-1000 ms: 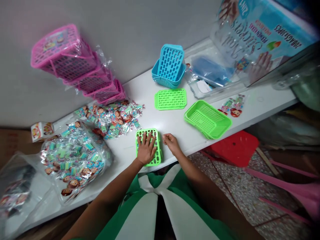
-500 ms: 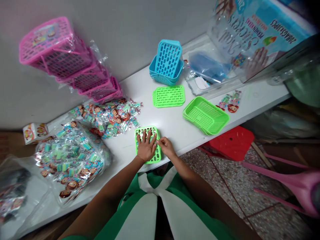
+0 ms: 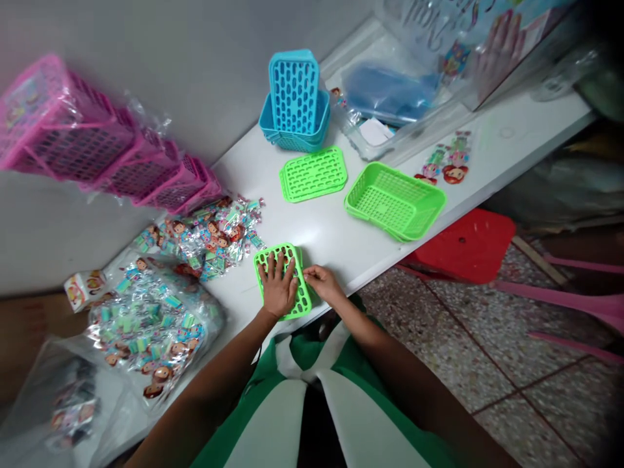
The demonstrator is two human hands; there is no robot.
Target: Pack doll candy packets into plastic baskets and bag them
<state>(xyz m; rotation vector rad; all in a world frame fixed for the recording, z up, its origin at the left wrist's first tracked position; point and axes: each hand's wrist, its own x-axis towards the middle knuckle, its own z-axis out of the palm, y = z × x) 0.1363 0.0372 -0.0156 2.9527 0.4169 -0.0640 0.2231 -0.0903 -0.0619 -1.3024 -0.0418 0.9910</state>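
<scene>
My left hand (image 3: 279, 287) lies flat, fingers spread, on the green lattice lid (image 3: 301, 300) of a small basket near the table's front edge. Coloured items show dimly through the lid's holes. Beside the lid's right edge, my right hand (image 3: 324, 283) is closed in a pinch; what its fingertips hold is hidden. An open green basket (image 3: 396, 201) sits to the right, and a loose green lid (image 3: 314, 174) lies flat behind it to the left. Small wrapped packets with doll pictures (image 3: 214, 235) are heaped left of my hands.
A large clear bag of similar packets (image 3: 146, 331) stands at the left. Stacked pink baskets (image 3: 92, 143) lean by the wall. Blue baskets (image 3: 295, 123) stand at the back, near a clear plastic bin (image 3: 375, 149). A red stool (image 3: 463, 244) is below the table's right side.
The camera view has tilted and shifted, moving the whole scene. My left hand stays pressed on the lid, and my right hand still pinches at its right edge.
</scene>
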